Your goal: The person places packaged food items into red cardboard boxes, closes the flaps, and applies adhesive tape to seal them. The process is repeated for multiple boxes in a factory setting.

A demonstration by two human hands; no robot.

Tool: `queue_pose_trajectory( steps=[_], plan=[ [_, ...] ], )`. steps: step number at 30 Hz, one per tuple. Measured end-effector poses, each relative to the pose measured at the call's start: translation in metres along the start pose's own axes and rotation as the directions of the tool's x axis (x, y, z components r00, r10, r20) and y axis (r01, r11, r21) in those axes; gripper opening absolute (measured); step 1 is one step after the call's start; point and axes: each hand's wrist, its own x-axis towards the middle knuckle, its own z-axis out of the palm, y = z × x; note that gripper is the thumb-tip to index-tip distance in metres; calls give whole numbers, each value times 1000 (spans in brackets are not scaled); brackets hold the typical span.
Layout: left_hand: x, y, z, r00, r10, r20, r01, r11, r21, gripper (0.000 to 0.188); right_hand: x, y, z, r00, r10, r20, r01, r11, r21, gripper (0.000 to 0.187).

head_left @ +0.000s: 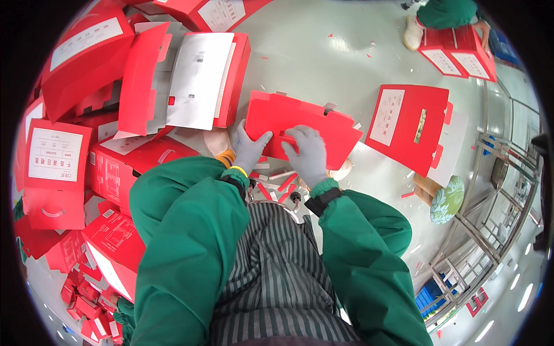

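In front of my lap is a red cardboard carton (271, 109) with tabs along its far edge. My left hand (250, 149), in a grey glove, grips its left edge, with the thumb over the red face. Also gloved in grey, my right hand (307, 153) lies against the same face beside a small dark slot. Its fingers are curled inward at the slot; what they hold, if anything, is hidden. Strips and scraps of red and white cardboard (287, 182) lie on the floor below the carton.
Many red cartons (86, 46) are heaped at the left, one with a raised white flap (202, 78). Another red carton (408, 124) lies to the right, near a round patterned stool (447, 200). Metal racks (485, 230) line the right side. A person in green (447, 12) handles cartons at far right.
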Motion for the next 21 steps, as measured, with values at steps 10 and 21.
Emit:
queue_pose_trajectory(
  steps=[10, 21],
  plan=[
    [-14, 4, 4, 993, 84, -81, -69, 983, 169, 98, 138, 36, -52, 786, 317, 530, -481, 853, 204, 78],
    [-1, 23, 9, 984, 0, -178, 52, 956, 287, 80, 151, 71, -21, 706, 260, 658, -504, 838, 209, 50]
  ],
)
